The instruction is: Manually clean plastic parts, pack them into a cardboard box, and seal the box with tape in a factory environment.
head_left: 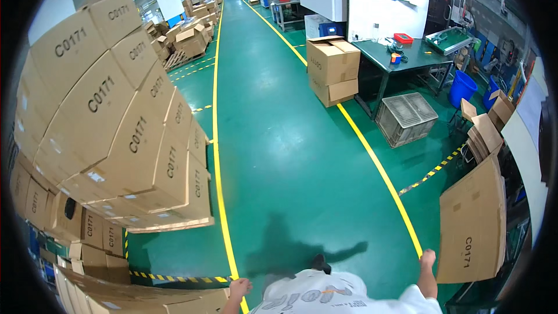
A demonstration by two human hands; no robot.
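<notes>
My left hand is low in the view, fingers curled, with nothing seen in it. It is nearest to the cardboard cartons at the lower left. On the other side, my right hand is also loosely closed and appears to hold nothing. Beside it, with a gap between, a large flat cardboard sheet stands upright. The green floor stretches ahead between two yellow lines, and one shoe shows below my white shirt.
A tall stack of cartons on a wooden pallet borders the walkway's left. On the right, two stacked boxes sit across the yellow line, near a worktable, grey plastic crate and blue bin.
</notes>
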